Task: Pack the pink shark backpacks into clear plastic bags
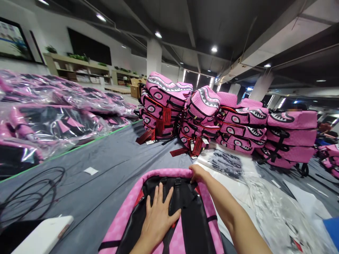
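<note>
Pink backpack [192, 211] on grey surface [111, 165], dark ceiling [225, 21] above

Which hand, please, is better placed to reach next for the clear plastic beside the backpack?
Probably the right hand: it holds the top corner of the backpack nearest the clear plastic, while the left hand lies spread farther away.

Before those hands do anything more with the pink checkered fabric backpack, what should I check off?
1. Pink checkered fabric backpack strap side up: ok.
2. Bare left hand spread on its back panel: ok.
3. Bare right hand gripping its top right corner: ok.
4. Thin black cable apart from it: ok.
5. Space on its right clear: not ok, crumpled clear plastic there.
6. Front undamaged: cannot tell, hidden underneath.
</note>
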{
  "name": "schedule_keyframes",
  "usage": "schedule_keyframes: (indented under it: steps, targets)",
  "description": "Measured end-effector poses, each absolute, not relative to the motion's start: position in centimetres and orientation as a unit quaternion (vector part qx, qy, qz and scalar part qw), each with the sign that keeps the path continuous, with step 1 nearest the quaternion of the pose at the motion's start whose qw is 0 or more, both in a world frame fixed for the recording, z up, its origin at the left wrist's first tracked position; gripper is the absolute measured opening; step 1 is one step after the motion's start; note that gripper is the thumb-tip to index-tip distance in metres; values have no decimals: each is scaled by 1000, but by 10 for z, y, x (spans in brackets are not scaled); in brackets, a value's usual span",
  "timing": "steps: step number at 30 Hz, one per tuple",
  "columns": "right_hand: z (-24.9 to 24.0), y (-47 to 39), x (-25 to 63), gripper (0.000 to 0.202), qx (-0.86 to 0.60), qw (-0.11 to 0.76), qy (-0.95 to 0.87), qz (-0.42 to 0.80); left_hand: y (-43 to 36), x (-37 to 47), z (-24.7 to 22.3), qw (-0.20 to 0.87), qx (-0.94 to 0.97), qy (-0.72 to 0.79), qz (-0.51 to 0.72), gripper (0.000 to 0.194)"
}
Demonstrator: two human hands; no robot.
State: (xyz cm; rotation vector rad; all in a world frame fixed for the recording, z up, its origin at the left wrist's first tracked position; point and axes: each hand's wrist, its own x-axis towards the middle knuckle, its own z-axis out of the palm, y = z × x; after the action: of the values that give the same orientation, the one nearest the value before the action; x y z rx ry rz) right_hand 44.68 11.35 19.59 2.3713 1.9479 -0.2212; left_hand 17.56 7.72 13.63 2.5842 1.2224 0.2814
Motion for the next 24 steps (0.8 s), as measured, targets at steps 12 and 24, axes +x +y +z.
schedule_keyframes:
  steps: [12, 24]
  targets:
    - [190, 125, 306, 25, 703, -77, 706, 26, 74, 177, 146, 147, 886, 428, 99, 76]
    - [159, 141, 298, 16, 726, -150, 671, 27, 76, 179, 131, 175, 883, 414, 137, 79]
